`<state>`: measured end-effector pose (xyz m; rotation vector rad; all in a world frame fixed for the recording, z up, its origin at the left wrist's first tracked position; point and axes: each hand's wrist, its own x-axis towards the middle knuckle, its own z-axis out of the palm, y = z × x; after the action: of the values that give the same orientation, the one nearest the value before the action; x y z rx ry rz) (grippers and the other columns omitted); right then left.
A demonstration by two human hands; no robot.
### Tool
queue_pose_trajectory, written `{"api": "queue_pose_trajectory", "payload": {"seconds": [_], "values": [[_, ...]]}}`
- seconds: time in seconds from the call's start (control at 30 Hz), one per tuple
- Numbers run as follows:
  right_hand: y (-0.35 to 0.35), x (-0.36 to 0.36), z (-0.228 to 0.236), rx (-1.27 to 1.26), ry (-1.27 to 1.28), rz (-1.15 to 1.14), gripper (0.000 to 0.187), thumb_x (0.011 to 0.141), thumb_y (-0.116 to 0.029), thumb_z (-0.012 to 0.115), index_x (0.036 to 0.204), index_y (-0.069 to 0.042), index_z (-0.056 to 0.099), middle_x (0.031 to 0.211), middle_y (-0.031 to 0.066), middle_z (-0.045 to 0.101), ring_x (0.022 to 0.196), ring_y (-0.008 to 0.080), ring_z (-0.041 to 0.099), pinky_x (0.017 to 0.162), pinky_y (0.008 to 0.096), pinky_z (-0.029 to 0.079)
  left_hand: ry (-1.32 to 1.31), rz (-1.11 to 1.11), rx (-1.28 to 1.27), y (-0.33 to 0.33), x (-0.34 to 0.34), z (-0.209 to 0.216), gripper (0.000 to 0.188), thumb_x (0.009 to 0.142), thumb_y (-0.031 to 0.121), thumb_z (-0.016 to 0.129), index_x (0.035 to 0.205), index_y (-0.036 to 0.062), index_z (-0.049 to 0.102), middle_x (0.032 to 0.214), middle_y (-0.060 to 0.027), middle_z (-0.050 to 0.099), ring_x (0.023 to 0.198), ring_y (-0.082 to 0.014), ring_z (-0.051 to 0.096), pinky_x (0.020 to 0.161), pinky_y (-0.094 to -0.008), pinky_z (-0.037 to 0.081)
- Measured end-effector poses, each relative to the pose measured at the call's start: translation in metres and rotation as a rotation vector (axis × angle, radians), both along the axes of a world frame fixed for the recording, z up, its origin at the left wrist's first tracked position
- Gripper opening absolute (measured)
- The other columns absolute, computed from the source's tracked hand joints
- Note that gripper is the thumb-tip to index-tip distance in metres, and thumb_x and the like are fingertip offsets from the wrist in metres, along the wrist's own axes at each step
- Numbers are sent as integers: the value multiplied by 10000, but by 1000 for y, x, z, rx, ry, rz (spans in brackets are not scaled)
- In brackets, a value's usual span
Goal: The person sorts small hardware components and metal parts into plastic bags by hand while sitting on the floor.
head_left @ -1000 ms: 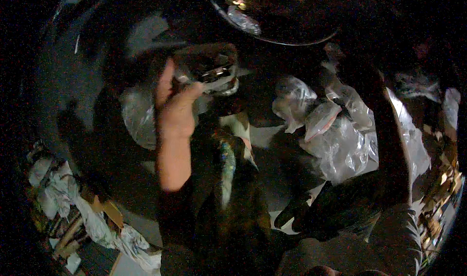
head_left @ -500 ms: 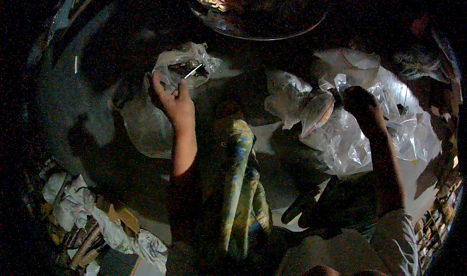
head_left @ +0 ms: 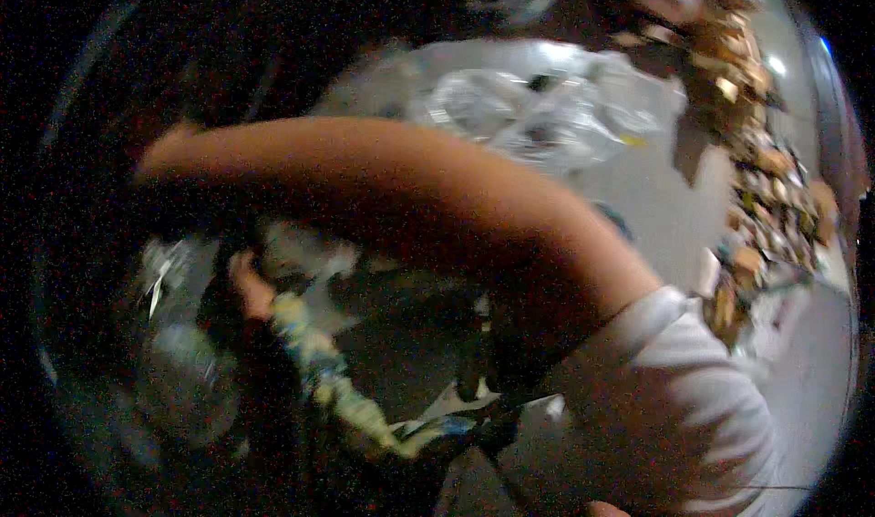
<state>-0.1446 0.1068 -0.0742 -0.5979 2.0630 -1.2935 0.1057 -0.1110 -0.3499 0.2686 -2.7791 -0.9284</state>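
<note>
Likely workshop: heaped scraps (head_left: 779,193), plastic bags (head_left: 556,120)

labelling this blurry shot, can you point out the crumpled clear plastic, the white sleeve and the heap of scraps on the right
Crumpled clear plastic (head_left: 565,116): head view, on its shiny middle.
White sleeve (head_left: 697,398): head view, on its creased cloth.
Heap of scraps (head_left: 775,189): head view, around its middle.

The bare right arm (head_left: 437,170) bars the middle, slanting from lower right to upper left — beyond it, a strip of grey surface (head_left: 656,202) leaves passage between the clear plastic bags (head_left: 556,111) and the scrap pile (head_left: 770,175). Below the arm, patterned yellow-and-blue cloth (head_left: 339,394) obstructs the way.
</note>
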Motion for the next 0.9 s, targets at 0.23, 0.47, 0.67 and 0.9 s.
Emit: {"api": "queue_pose_trajectory", "payload": {"seconds": [0.23,0.47,0.67,0.9], "values": [[-2,-12,26,-30,52,117,291,773,-209,587,985,-10,581,937,99,601,825,215,578,730,307,470,-145,19,-60,13,-24,7,326,636,104,635,940,23,547,973,-143,537,935,-291,495,822,-376,394],[-14,-19,43,-67,111,199,272,776,-204,580,971,-14,594,931,117,607,819,244,588,721,319,478,-312,67,-111,32,-23,10,294,658,121,627,925,32,541,961,-130,545,922,-273,505,811,-368,400],[31,-22,16,-106,-494,-26,333,798,-217,568,1059,-10,552,990,98,590,844,245,577,779,328,456,-454,65,-153,-7,-25,15,268,677,135,621,912,40,535,952,-119,553,910,-257,513,802,-362,405],[103,55,2,-598,-1189,-599,177,872,-271,464,882,-107,530,971,44,527,892,202,506,797,339,399,-524,54,-167,-4,-31,11,239,699,152,614,898,49,529,940,-106,562,897,-239,522,792,-355,411]]}}
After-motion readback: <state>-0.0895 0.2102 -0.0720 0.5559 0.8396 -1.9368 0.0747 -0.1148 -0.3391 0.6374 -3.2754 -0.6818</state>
